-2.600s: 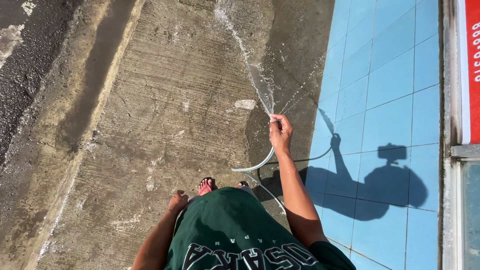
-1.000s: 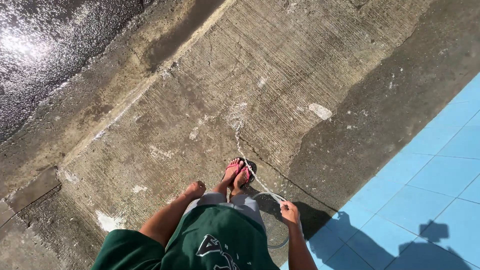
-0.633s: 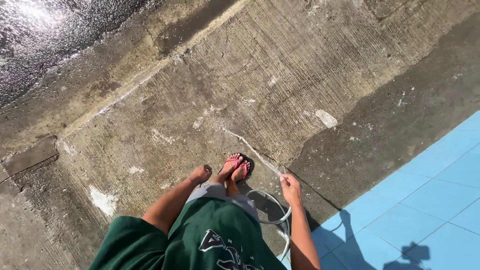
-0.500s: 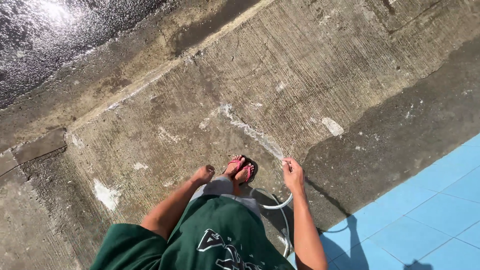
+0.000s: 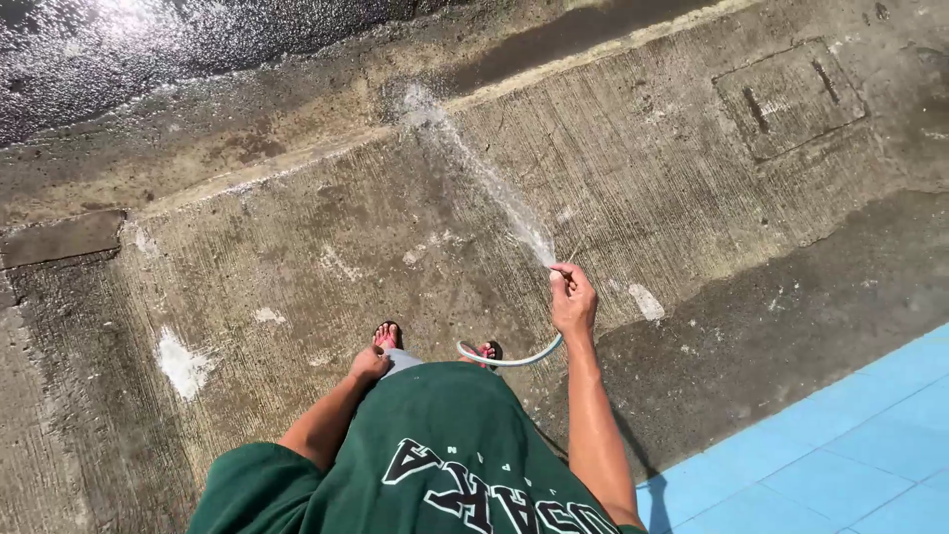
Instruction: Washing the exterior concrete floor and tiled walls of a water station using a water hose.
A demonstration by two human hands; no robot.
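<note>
My right hand (image 5: pixel 572 300) is raised in front of me, shut on the end of a pale hose (image 5: pixel 511 359) that loops back toward my legs. A jet of water (image 5: pixel 473 163) leaves the hose end and lands up and to the left on the concrete near the kerb line. My left hand (image 5: pixel 369 364) hangs by my thigh with its fingers curled, holding nothing I can see. Below both hands are my green shirt (image 5: pixel 435 465) and my feet in red sandals (image 5: pixel 387 335).
I stand on rough, partly wet concrete paving (image 5: pixel 297 297). A wet dark road surface (image 5: pixel 148 49) lies beyond the kerb at top left. Blue floor tiles (image 5: pixel 840 445) fill the bottom right. A square cover (image 5: pixel 788 96) is set in the concrete at top right.
My right hand has risen and swung the hose so the jet now reaches farther up toward the kerb. The view has shifted, showing less blue tile and more road.
</note>
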